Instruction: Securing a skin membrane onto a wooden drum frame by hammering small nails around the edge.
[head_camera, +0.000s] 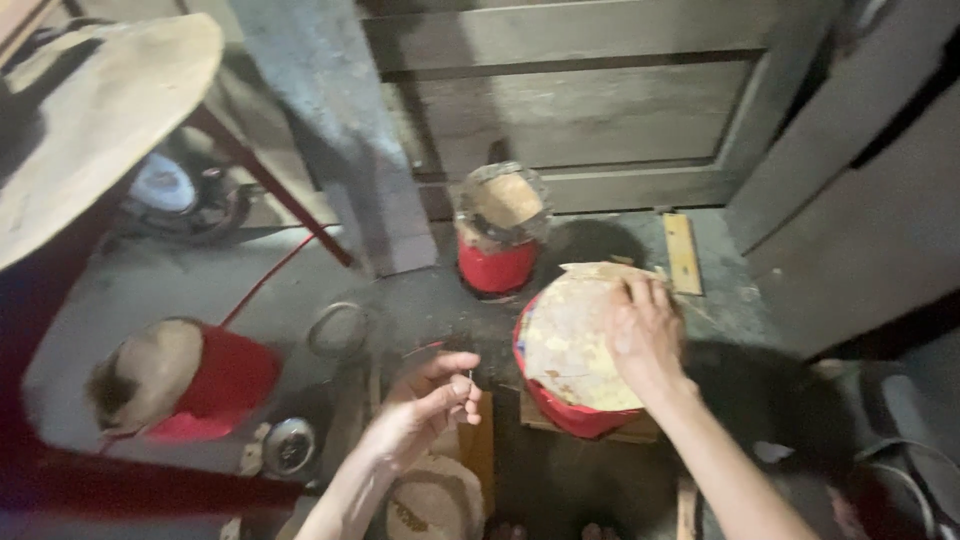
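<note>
My right hand (643, 335) lies flat on the pale skin stretched over a red drum (572, 350) that stands tilted on a wooden block. My left hand (432, 398) hovers to the drum's left, its fingers pinching a small thin metal pin or nail (470, 377). Behind the drum stands a second red drum (499, 232) with a rough skin wrapped over its top.
A third red drum (185, 382) lies at the left by a red frame. A large pale round skin (95, 120) hangs at the top left. A wooden strip (682, 252), a wire ring (340, 330), a metal lid (289, 445) and a woven round thing (436, 503) lie on the dark floor.
</note>
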